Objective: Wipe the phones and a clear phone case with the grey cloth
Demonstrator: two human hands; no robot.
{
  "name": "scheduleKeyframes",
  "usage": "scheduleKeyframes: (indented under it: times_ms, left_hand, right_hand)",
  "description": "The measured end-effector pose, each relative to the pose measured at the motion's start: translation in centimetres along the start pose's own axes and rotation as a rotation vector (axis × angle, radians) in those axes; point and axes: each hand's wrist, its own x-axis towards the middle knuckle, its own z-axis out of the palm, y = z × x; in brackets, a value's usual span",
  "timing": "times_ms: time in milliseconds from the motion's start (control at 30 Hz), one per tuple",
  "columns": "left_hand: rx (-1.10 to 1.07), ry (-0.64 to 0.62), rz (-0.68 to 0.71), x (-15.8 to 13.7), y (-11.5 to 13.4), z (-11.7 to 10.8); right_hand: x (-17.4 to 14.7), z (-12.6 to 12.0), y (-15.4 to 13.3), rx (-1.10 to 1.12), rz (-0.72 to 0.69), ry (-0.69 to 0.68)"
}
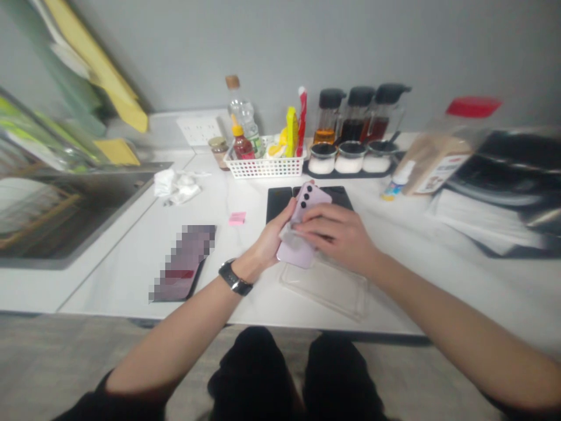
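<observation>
Black sleeves (pixel 118 403) and black-clad knees (pixel 256 374) were closest to the camera, so whoever it was had pulled right up to the edge of the white surface (pixel 245 304). Main event was a lilac phone (pixel 302 257), held up mid-surface with its back and the camera lenses facing up. Left hand (pixel 274 234) was wrapped around its side, fingers curled in behind; I figured that grip was to steady it while leaving most of the back exposed. Right hand (pixel 342 231) was nearly closed, fingertips pinching a whitish wipe (pixel 289 235) (tissue, maybe) flat against that back. Bunching it small like that probably gave better control over where it pressed.

Clear phone case (pixel 324 283) lay just below the phone, nearer the knees, presumably parked there because it would've blocked the bare back. Off to the left sat another phone-like slab (pixel 184 263), pixelated, well out of elbow range. Pink sticky note (pixel 237 218) and some crumpled tissue (pixel 175 187) lay on that side too. Condiment basket (pixel 267 168) stood against the wall, which I'd guess was to free up the front.
</observation>
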Motion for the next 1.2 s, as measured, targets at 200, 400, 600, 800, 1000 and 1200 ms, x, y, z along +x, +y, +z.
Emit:
scheduleKeyframes:
  times_ms: [200, 400, 600, 800, 1000, 1200]
  left_hand:
    - [-0.023, 0.06, 0.09, 0.5, 0.5, -0.3]
    - [-0.129, 0.011, 0.104, 0.6, 0.2, -0.4]
    - [-0.083, -0.056, 0.083, 0.3, 0.2, -0.4]
    - [-0.07, -0.018, 0.043, 0.1, 0.3, -0.3]
    - [-0.093, 0.012, 0.086, 0.2, 0.4, -0.2]
    - [-0.077, -0.029, 0.004, -0.3, 0.7, -0.4]
  right_hand:
    - [-0.1, 0.2, -0.6, -0.004, -0.079, -0.165]
    - [-0.1, -0.3, 0.0, -0.12, -0.069, -0.083]
    - [0.0, -0.4, 0.3, -0.064, -0.144, -0.107]
    - [-0.2, -0.9, 1.6, -0.188, 0.007, 0.065]
    - [-0.1, 0.5, -0.6, -0.07, -0.182, -0.072]
    - [-0.3, -1.6, 3.0, -0.213, 0.053, 0.104]
